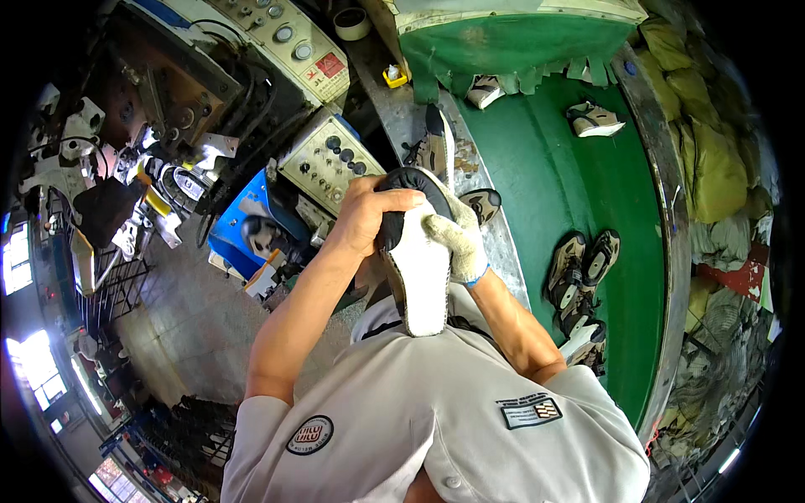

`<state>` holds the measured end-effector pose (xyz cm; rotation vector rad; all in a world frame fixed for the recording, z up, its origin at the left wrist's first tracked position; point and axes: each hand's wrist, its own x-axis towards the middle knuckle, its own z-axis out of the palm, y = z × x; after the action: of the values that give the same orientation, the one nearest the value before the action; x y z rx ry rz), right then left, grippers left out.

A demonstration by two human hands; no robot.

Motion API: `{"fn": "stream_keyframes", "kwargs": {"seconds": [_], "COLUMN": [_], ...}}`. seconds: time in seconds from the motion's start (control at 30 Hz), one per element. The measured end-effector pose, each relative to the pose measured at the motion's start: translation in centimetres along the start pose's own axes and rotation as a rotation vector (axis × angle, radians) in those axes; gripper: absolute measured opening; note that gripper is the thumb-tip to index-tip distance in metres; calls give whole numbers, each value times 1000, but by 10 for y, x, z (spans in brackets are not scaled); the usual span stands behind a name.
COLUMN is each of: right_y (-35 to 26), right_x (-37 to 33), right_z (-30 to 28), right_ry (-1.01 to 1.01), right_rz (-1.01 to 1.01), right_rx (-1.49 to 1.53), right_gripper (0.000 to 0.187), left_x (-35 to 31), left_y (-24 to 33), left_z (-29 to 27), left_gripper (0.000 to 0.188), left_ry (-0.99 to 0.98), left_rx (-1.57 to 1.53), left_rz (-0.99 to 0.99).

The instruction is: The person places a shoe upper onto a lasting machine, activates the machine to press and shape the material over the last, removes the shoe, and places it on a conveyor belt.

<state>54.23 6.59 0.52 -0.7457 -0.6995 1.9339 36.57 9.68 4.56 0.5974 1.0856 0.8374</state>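
A shoe upper (426, 289) is held in front of my body, its white stitched underside facing up and its black toe pointing away from me. My bare left hand (366, 211) grips the toe from the left, thumb laid across the black part. On the right side, my right hand (459, 241) wears a pale knitted glove and is closed round the same shoe upper, thumb on the white underside. Just beyond my hands, a brown and black shoe (436, 155) lies on its side on the metal ledge (499, 243). The toe of another shoe (482, 204) shows beside my gloved hand.
A green conveyor belt (537, 168) on the right carries several shoes (579, 277), passing under a green-curtained cover (511, 50). At left stand a machine (172, 109), a control box with knobs (331, 159) and a blue bin (251, 214). Sacks (713, 168) are heaped far right.
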Motion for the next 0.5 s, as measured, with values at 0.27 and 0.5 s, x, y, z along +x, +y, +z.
{"fn": "stream_keyframes", "kwargs": {"seconds": [0.27, 0.5], "right_y": [-19, -40], "right_x": [11, -42], "right_z": [-118, -314], "right_ry": [212, 297], "right_rz": [140, 529], "right_rx": [-388, -1837], "right_gripper": [71, 103], "left_x": [-35, -196], "left_y": [-38, -73], "left_z": [-46, -247], "left_gripper": [50, 24], "left_ry": [313, 1402], "left_rx": [292, 39], "left_rz": [247, 670]}}
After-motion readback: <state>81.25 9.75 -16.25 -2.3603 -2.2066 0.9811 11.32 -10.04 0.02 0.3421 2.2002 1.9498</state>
